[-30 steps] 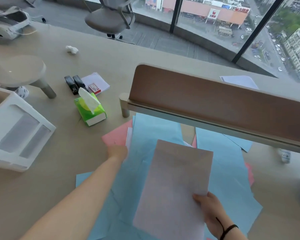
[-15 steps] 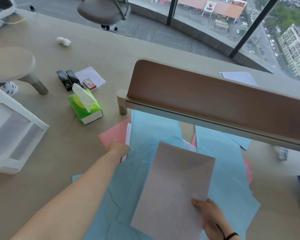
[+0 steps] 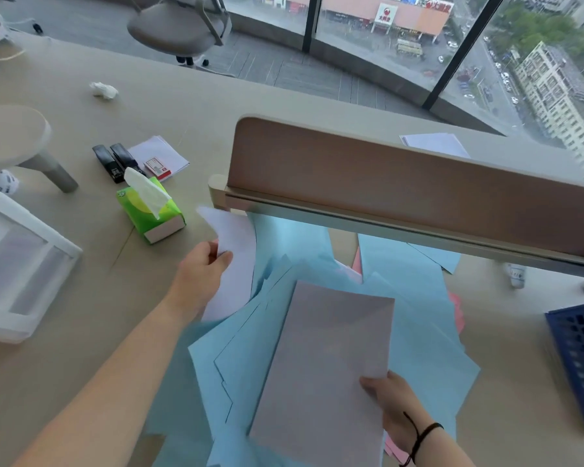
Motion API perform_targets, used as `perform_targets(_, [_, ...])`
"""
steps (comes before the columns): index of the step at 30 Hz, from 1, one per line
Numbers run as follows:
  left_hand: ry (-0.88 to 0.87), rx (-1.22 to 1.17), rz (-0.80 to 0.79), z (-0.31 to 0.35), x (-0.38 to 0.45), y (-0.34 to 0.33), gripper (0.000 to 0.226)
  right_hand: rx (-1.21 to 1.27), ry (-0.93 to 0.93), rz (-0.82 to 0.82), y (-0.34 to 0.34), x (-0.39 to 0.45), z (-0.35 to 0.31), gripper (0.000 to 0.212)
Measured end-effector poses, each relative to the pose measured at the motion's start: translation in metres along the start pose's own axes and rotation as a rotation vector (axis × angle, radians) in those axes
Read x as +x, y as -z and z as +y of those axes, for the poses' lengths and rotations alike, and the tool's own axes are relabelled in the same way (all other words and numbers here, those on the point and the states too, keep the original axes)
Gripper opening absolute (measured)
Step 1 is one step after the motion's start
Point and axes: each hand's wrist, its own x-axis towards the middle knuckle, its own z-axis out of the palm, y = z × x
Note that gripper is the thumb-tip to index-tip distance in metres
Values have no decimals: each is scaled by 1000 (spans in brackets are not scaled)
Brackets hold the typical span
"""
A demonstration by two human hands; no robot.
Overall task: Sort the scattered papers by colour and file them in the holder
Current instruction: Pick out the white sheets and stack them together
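Left hand (image 3: pixel 201 269) pinching white sheet (image 3: pixel 234 261), right hand (image 3: pixel 390 404) gripping grey stack (image 3: pixel 324 369)

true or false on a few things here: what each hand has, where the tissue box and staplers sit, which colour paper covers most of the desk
1. The left hand pinches a white sheet that curls upward. True.
2. The right hand holds nothing. False: it grips a white stack by its lower right corner.
3. Most of the loose papers under the hands are blue sheets. True.
4. The green tissue box lies right of the desk divider. False: it lies to the divider's left.
5. Two black staplers lie beyond the tissue box. True.
6. The pink sheets lie on top of everything. False: only their edges peek out from under the blue ones.
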Motion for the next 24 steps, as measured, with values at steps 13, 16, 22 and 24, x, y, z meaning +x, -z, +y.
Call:
perform_targets(13, [61, -797, -236, 57, -128, 5, 25, -105, 71, -120, 33, -20, -2, 28])
perform_targets(16, [215, -680, -191, 26, -139, -19, 22, -120, 95, -188, 38, -25, -7, 26])
perform_targets(22, [329, -171, -11, -50, -145, -64, 23, -87, 113, -316, 49, -26, -12, 31])
perform_targets(24, [307, -63, -9, -59, -147, -76, 28, -56, 107, -335, 51, -26, -14, 33])
